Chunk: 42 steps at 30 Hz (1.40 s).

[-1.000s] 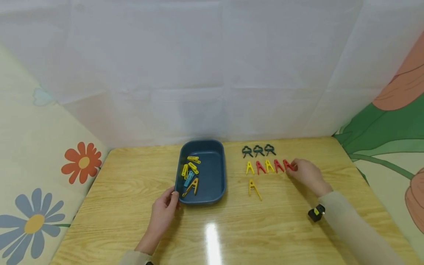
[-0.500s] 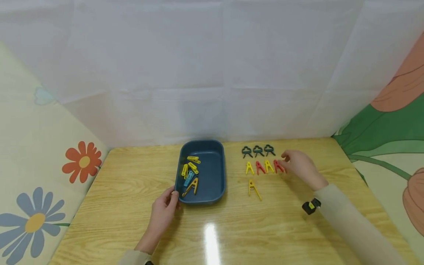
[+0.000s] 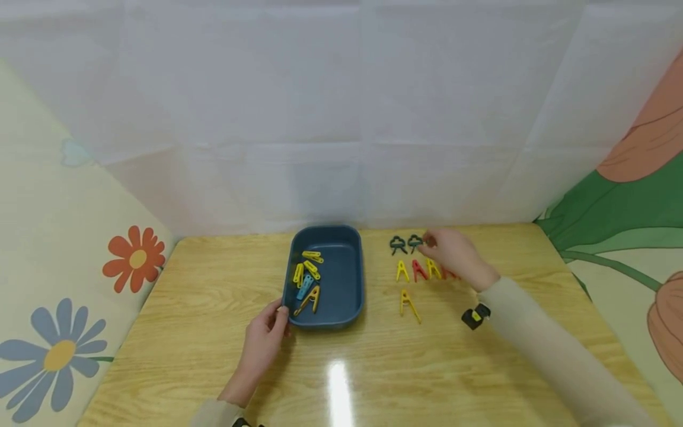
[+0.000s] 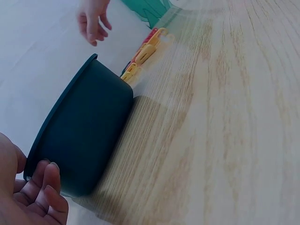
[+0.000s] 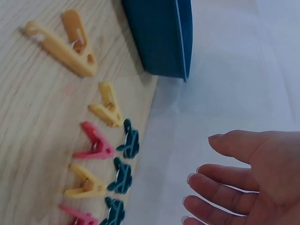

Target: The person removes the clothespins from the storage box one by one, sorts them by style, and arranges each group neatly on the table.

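My left hand (image 3: 261,335) grips the near left corner of a dark blue bin (image 3: 341,281), thumb over the rim and fingers on the outer wall in the left wrist view. Inside it lie several yellow clothespins (image 3: 310,270), a blue clothespin (image 3: 305,287) and a larger orange-yellow clothespin (image 3: 314,298). My right hand (image 3: 456,255) is over the rows of clips right of the bin. In the right wrist view its fingers (image 5: 225,187) are loosely spread, holding nothing. It partly covers the red and yellow clothespin row (image 3: 418,270) and the dark green clips (image 3: 398,244) behind.
A larger yellow clothespin (image 3: 405,298) lies by itself in front of the row. The wooden table (image 3: 405,373) ends at a white sheet (image 3: 267,190) at the back. Flower-printed panels (image 3: 48,237) stand at both sides.
My right hand has come off the red clothespin at the row's right end and moved left and back, above the clips. My left hand has stayed on the bin.
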Available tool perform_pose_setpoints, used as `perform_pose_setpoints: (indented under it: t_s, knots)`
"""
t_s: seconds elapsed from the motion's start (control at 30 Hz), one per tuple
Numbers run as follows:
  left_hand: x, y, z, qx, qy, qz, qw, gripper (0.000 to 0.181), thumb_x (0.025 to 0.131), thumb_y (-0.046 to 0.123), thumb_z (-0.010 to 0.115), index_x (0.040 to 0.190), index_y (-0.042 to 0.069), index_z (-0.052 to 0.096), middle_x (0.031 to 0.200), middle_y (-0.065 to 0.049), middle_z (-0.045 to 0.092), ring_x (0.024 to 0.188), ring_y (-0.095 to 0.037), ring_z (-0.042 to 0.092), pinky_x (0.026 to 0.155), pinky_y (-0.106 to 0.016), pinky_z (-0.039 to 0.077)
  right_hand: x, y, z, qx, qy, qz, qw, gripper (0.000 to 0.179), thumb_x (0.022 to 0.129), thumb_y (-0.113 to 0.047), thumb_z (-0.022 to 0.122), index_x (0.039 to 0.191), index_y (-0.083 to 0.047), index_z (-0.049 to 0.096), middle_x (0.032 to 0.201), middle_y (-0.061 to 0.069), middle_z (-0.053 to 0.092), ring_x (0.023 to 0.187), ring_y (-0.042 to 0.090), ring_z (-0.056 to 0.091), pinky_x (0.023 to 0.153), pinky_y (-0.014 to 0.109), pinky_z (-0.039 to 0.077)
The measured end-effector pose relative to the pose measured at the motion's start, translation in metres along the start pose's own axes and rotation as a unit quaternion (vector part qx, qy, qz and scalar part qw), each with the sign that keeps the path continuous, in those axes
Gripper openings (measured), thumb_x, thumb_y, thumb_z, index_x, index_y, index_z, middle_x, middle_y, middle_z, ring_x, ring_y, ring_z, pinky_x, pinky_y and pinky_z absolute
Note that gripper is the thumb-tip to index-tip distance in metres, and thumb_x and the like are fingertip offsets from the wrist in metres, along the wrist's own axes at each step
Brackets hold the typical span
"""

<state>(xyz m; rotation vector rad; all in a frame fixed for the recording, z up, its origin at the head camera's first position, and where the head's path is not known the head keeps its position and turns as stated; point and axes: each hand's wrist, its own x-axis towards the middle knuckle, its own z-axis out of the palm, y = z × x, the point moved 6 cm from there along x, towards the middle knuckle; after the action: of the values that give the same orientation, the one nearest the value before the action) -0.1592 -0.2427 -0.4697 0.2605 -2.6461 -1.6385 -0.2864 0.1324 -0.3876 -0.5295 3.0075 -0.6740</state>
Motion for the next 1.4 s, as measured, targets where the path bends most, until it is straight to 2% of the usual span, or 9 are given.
perform_pose_setpoints:
  t_s: [0.07,0.13,0.27,0.47,0.73,1.1,1.4]
  knots:
    - [0.001,0.0,-0.001,0.002,0.001,0.0,1.0,0.04,0.113,0.022,0.046,0.144,-0.001,0.056,0.088,-0.012,0.063,0.079,-0.019,0.058,0.062,-0.025,0.047,0.005,-0.008,0.0,0.014,-0.006,-0.001,0.9999,0.034,0.104,-0.027,0.066,0.12,0.003,0.069,0.108,0.016,0.072,0.078,0.025,0.069,0.078,0.045,0.058]
    - [0.001,-0.001,-0.001,0.004,0.0,-0.001,1.0,0.04,0.113,0.022,0.046,0.144,-0.001,0.056,0.088,-0.012,0.063,0.079,-0.019,0.058,0.062,-0.025,0.047,0.01,-0.017,-0.001,0.02,-0.008,-0.004,0.9998,0.035,0.104,-0.028,0.066,0.121,0.002,0.069,0.11,0.015,0.072,0.089,0.028,0.069,0.085,0.046,0.057]
    - [0.002,0.0,-0.002,0.005,0.002,-0.001,1.0,0.04,0.112,0.023,0.047,0.144,0.0,0.057,0.088,-0.011,0.063,0.078,-0.019,0.058,0.062,-0.025,0.047,0.021,-0.035,-0.002,0.026,-0.017,-0.018,0.9994,0.033,0.104,-0.027,0.065,0.121,0.001,0.069,0.109,0.014,0.072,0.095,0.026,0.068,0.086,0.045,0.056]
    - [0.003,0.002,-0.003,0.004,0.002,0.006,1.0,0.04,0.112,0.023,0.048,0.144,-0.001,0.057,0.089,-0.013,0.064,0.079,-0.019,0.058,0.062,-0.025,0.047,0.039,-0.066,-0.003,0.017,-0.027,-0.046,0.9984,0.032,0.104,-0.024,0.065,0.121,0.002,0.07,0.108,0.015,0.073,0.094,0.028,0.069,0.085,0.044,0.057]
    - [0.003,0.002,-0.003,0.006,0.001,0.009,0.9999,0.039,0.112,0.019,0.048,0.142,-0.003,0.058,0.087,-0.013,0.065,0.077,-0.018,0.058,0.063,-0.025,0.048,0.065,-0.096,0.011,0.034,-0.047,-0.055,0.9968,0.034,0.105,-0.026,0.064,0.126,0.001,0.069,0.118,0.016,0.071,0.108,0.031,0.067,0.095,0.045,0.053]
    - [0.001,0.002,-0.001,-0.001,-0.002,0.005,1.0,0.039,0.112,0.018,0.048,0.142,-0.004,0.057,0.089,-0.014,0.065,0.078,-0.019,0.059,0.063,-0.025,0.049,0.094,-0.143,0.031,0.02,-0.064,-0.084,0.9942,0.031,0.105,-0.028,0.065,0.124,-0.004,0.071,0.116,0.011,0.072,0.103,0.025,0.068,0.09,0.04,0.055]
    - [0.0,0.001,0.001,-0.002,0.001,0.006,1.0,0.039,0.112,0.018,0.047,0.143,-0.003,0.057,0.088,-0.013,0.064,0.078,-0.019,0.058,0.063,-0.025,0.048,0.111,-0.166,0.056,0.038,-0.068,-0.105,0.9915,0.025,0.105,-0.025,0.065,0.119,-0.005,0.073,0.113,0.011,0.073,0.097,0.023,0.068,0.086,0.039,0.055]
